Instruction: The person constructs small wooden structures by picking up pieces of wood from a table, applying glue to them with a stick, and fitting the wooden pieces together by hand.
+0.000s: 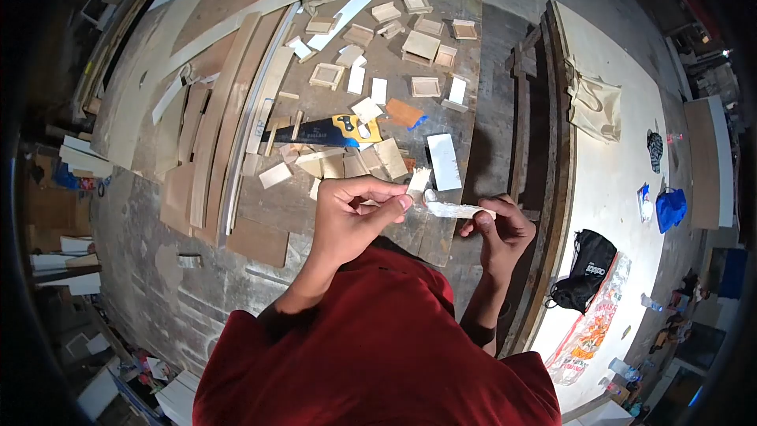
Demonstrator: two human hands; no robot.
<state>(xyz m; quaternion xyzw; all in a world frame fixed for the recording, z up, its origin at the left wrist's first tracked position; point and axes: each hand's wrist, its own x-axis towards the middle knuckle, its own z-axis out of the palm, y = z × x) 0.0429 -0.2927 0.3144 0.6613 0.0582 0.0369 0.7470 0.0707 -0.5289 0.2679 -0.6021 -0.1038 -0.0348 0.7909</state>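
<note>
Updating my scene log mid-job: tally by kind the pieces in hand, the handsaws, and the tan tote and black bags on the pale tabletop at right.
Pieces in hand: 2 (wood piece, left hand; pale strip, right hand)
Handsaw: 1
Tan tote bag: 1
Black bag: 1
Total: 5

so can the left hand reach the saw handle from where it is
Probably yes: the yellow saw handle lies ahead of the left hand and looks mostly uncovered, though that hand is holding a small wood piece.
</note>
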